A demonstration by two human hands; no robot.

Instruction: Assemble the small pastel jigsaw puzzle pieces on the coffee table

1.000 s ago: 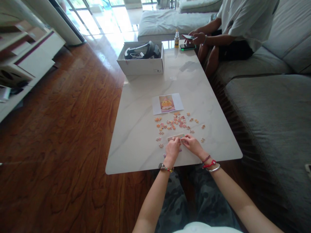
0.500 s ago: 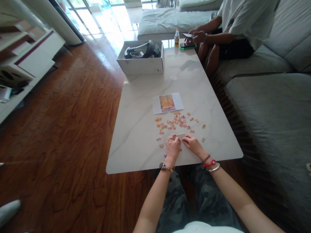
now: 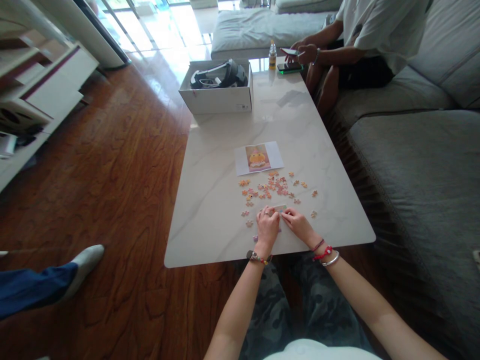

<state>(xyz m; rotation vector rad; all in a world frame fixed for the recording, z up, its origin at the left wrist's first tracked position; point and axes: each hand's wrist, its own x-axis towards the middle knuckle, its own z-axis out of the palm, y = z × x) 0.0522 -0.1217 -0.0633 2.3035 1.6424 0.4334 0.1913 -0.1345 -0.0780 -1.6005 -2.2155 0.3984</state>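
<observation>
Near the front edge of the table, my left hand [image 3: 267, 226] is closed, its bent fingers pressed on a puzzle piece mostly hidden beneath them. My right hand [image 3: 299, 223] meets it from the right, thumb and forefinger pinching a small puzzle piece at the fingertips. Just beyond the fingers shows a pale, greenish joined strip of puzzle [image 3: 279, 207]. A purple puzzle piece [image 3: 255, 238] lies left of my left wrist. Farther out are several loose pink and orange puzzle pieces [image 3: 278, 185], scattered flat.
Behind the pieces lies a paper sheet with a printed picture [image 3: 257, 158]. A white box [image 3: 221, 101] holding a black headset stands farther back, near a bottle [image 3: 272, 56] and a phone [image 3: 289, 67]. A seated person holds another phone at right; someone's leg [image 3: 41, 285] shows at left.
Both hands stay close together over the puzzle, with only slight finger movement. At the left, a blue-trousered leg and shoe have come farther into view.
</observation>
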